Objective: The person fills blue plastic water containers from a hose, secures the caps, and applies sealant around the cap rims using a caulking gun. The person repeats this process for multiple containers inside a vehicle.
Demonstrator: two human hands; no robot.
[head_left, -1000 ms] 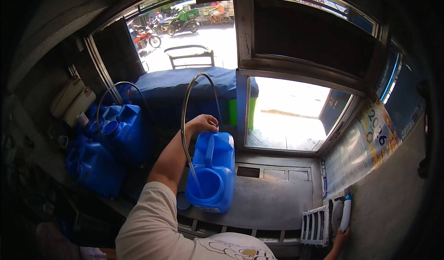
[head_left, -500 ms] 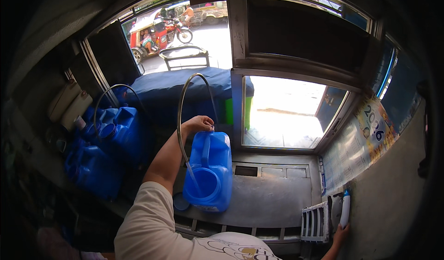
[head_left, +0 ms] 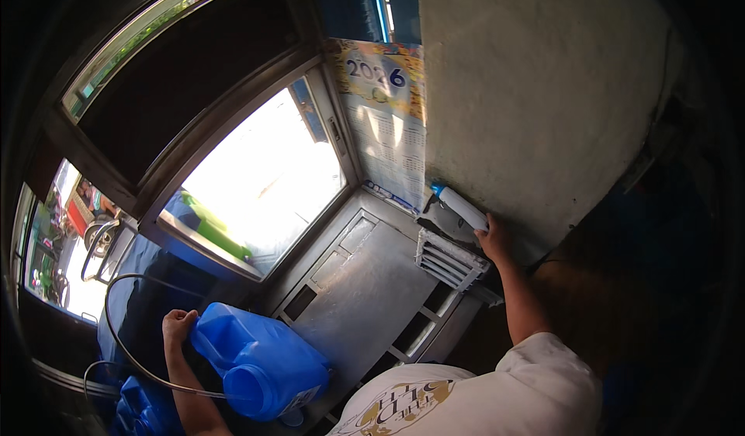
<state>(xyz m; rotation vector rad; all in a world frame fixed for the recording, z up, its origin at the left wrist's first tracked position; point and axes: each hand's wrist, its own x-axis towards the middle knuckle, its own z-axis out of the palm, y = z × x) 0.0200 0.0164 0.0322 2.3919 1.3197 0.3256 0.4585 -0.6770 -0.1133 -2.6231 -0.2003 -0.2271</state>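
At eight o'clock, left fist [head_left: 180, 326] gripped blue jug [head_left: 285, 360], near four, right hand [head_left: 494, 240] clasped white cylinder [head_left: 461, 206], counter [head_left: 361, 285] at six, calendar [head_left: 382, 114] at twelve

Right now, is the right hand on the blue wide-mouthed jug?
No, the right hand is at the white, blue-ended cylinder by the wall, well apart from the blue wide-mouthed jug.

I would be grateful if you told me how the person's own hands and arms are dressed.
The left hand and right hand wear no gloves, and both forearms are uncovered. On the right, a loose, pale short sleeve ends near the elbow; the matching pale shirt bears dark lettering over gold-brown patches. The left sleeve is out of view.
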